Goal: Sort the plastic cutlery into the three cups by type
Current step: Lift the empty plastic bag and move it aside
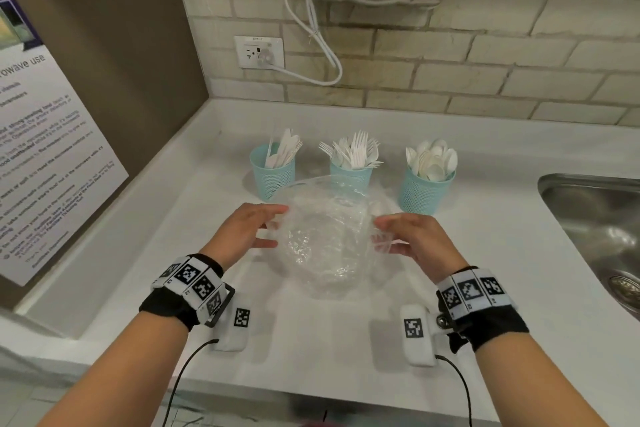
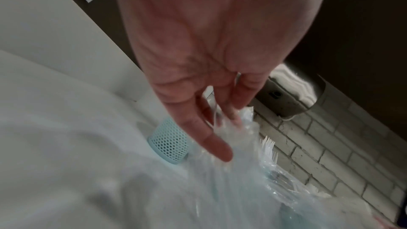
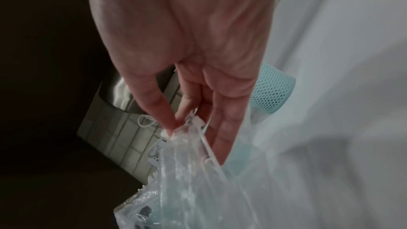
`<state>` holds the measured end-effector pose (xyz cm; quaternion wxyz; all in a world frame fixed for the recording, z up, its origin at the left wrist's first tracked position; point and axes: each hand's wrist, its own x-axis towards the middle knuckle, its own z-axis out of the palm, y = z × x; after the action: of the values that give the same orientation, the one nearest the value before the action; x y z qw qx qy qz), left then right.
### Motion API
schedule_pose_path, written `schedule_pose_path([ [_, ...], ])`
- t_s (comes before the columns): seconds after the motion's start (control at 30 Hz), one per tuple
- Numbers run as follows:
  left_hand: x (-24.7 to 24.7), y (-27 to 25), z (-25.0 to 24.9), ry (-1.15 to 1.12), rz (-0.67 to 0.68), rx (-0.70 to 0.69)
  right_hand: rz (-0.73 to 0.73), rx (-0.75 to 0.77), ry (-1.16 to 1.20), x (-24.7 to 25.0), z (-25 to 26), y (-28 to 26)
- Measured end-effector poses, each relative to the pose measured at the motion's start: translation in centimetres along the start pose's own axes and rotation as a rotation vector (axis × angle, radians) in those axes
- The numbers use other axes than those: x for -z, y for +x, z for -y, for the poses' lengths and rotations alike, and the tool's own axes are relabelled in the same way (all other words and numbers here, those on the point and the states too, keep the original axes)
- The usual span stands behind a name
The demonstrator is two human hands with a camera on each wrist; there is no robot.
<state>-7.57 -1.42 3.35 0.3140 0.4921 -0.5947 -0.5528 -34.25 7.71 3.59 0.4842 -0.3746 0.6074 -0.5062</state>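
Forearms reaching in from the near counter edge (image 1: 311, 388), wrists banded with marker tags, cabled camera pods beneath. Left hand (image 1: 247, 230) and right hand (image 1: 412, 241) raised level above the white top, palms turned toward each other, a clear plastic bag (image 1: 329, 236) stretched between. Left fingertips (image 2: 220, 151) pinching the bag's left edge; right fingertips (image 3: 174, 124) clamped on its right edge, thumb against forefinger. Bag crumpled, see-through; contents not discernible. Bare counter under and to either side of the bag. Beyond it, three teal mesh cups in a row, apart from one another: left cup (image 1: 273, 177) with knives (image 1: 285, 149), middle cup (image 1: 349, 175) with forks (image 1: 353, 149), partly behind the bag, right cup (image 1: 424, 192) with spoons (image 1: 433, 158). Steel sink (image 1: 595, 218) at the right edge; brown side panel with a posted notice (image 1: 48, 156) closing the left; tiled wall (image 1: 485, 62) with socket and cable behind.
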Motion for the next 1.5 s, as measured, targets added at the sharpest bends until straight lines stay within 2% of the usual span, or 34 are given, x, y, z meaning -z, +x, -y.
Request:
schedule_pose_path([
  [0.07, -0.2, -0.5, -0.1, -0.008, -0.050, -0.062, -0.005, 0.038, -0.084, -0.2, -0.1, -0.5],
  [0.13, -0.6, -0.8, -0.1, 0.040, -0.157, -0.108, -0.052, 0.056, -0.142, -0.4, -0.5, -0.6],
  [0.27, 0.1, -0.9, 0.0, 0.200, -0.364, -0.086, -0.300, 0.139, -0.330, 0.5, -1.4, -0.9],
  [0.33, 1.3, -1.0, 0.2, 0.376, -0.467, -0.107, -0.455, 0.149, -0.385, 1.8, -1.8, -1.3],
  [0.4, 2.3, -1.1, 0.7, 0.520, -0.492, -0.136, -0.548, 0.118, -0.406, 2.8, -2.3, -1.9],
  [0.5, 2.2, -1.4, 1.1, 0.482, -0.373, -0.142, -0.518, 0.058, -0.377, 2.8, -2.9, -2.3],
  [0.6, 1.4, -2.2, 1.1, 0.260, -0.127, -0.147, -0.378, 0.013, -0.351, 2.4, -2.6, -3.0],
  [0.67, 1.1, -2.7, 1.0, 0.187, -0.047, -0.147, -0.269, -0.010, -0.276, 2.2, -2.1, -3.4],
  [0.73, 0.8, -3.3, 0.7, 0.197, -0.025, -0.142, -0.152, -0.057, -0.142, 2.0, -1.8, -3.8],
  [0.8, 0.6, -3.7, 0.6, 0.112, -0.028, -0.120, -0.068, -0.091, -0.042, 2.1, -1.7, -4.1],
  [0.87, 0.6, -3.8, 0.6, -0.036, -0.076, -0.123, -0.100, -0.105, 0.034, 2.0, -1.6, -4.1],
  [0.97, 0.9, -3.8, 0.7, -0.111, -0.151, -0.174, -0.270, -0.052, 0.083, 1.5, -1.7, -4.0],
  [1.03, 1.7, -3.5, 1.4, -0.055, -0.134, -0.194, -0.294, 0.010, 0.054, 1.5, -2.0, -4.0],
  [1.17, 3.1, -3.2, 2.1, 0.066, -0.060, -0.148, -0.218, 0.052, -0.022, 1.6, -1.8, -3.6],
  [1.3, 3.5, -2.7, 3.1, 0.289, 0.060, -0.005, -0.322, 0.119, -0.051, 0.9, 0.4, -3.1],
  [1.37, 3.5, -2.6, 3.1, 0.489, 0.034, 0.060, -0.369, 0.204, -0.124, 0.1, 2.0, -2.8],
  [1.43, 3.3, -2.8, 2.5, 0.718, -0.021, 0.017, -0.384, 0.310, -0.173, -1.2, 3.8, -2.6],
  [1.5, 2.6, -3.1, 1.7, 0.808, 0.026, -0.106, -0.367, 0.406, -0.167, -3.1, 5.6, -2.5],
])
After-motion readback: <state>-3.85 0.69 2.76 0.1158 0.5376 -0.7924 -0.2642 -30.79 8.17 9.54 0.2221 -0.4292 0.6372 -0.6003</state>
